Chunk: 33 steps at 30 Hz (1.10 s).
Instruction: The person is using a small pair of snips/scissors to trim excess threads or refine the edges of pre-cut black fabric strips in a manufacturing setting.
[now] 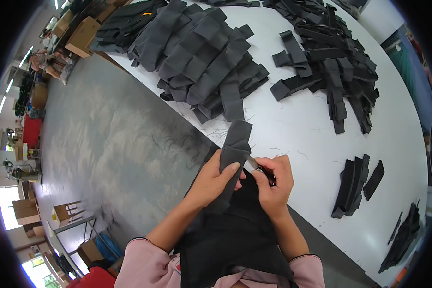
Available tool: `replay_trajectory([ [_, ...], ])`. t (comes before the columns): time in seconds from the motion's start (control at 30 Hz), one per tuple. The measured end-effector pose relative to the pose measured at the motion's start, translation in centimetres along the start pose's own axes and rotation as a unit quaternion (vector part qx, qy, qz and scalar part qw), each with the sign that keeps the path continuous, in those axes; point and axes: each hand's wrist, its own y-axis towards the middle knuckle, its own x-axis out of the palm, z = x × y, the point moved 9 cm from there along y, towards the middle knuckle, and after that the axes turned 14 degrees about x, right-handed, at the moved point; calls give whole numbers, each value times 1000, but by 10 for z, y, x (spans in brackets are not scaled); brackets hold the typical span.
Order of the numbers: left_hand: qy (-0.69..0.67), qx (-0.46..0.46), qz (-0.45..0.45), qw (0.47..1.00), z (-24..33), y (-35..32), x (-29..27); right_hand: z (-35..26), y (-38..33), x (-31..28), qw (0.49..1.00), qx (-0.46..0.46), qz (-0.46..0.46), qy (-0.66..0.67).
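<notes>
My left hand [209, 181] is closed round a dark grey fabric strip [237, 139], thumb on top, near the table's edge. The strip's upper end sticks up past my fingers, and its lower part hangs over my black apron. In my right hand [278, 185] is a pair of small thread snips [253, 163], mostly hidden by the fingers. Their metal tip is right beside the strip's right edge. Just beyond my hands lies a big heap of similar folded strips [197, 62], with loose threads scattered on the white table [293, 129] around it.
Another tangled heap of dark strips [331, 57] lies at the far right. Nearer on the right are a small stack of strips [351, 187], a single strip [374, 180] and a dark bundle [402, 237]. Floor [110, 129], cardboard boxes [84, 36] and a wooden stool [65, 213] show left.
</notes>
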Motion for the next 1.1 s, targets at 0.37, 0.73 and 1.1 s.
replay_trajectory([
  [0.37, 475, 129, 12, 871, 21, 2, -11, -27, 0, 25, 959, -154, 33, -234],
  [0.73, 608, 229, 35, 760, 39, -1, -3, -27, -2, 23, 956, -131, 24, -262],
  [1.1, 596, 216, 21, 773, 35, 3, -3, -19, -1, 15, 972, -79, 4, -220],
])
